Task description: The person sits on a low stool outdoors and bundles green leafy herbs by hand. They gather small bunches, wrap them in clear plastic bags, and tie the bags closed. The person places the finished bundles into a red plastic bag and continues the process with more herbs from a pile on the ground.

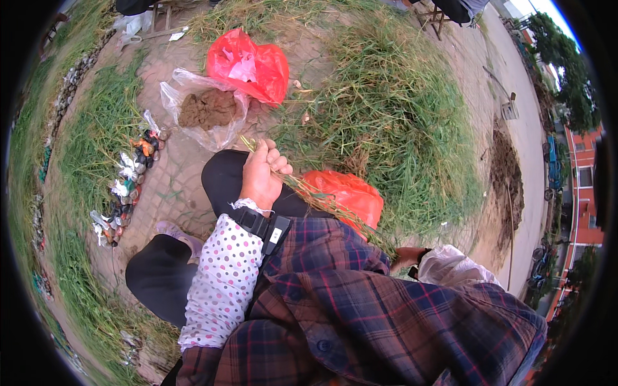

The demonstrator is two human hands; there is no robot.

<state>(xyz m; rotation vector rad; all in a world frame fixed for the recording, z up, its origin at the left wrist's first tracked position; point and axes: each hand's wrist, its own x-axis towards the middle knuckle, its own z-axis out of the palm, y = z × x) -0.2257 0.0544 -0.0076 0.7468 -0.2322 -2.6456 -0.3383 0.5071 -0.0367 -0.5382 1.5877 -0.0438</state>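
Observation:
My left hand (pixel 263 169) is closed around one end of a thin bundle of long grass stalks (pixel 333 200), above my dark-trousered knee. The bundle slants down to the right, across a red plastic bag (pixel 345 188) beside my leg. Near its far end is my right hand (pixel 404 258), only partly visible; its fingers are hidden by the bundle and my plaid shirt. Beyond my left hand, a clear plastic bag (pixel 169 99) lies spread with moist brown soil (pixel 210 108) in it. Another red plastic bag (pixel 251 62) touches its far side.
A large heap of cut grass (pixel 386 125) lies to the right. Small plastic-wrapped bundles (pixel 128 183) form a row on the paving at left. A soil pile (pixel 507 178) and a long stick (pixel 511 236) lie far right. People sit on stools at the far edge.

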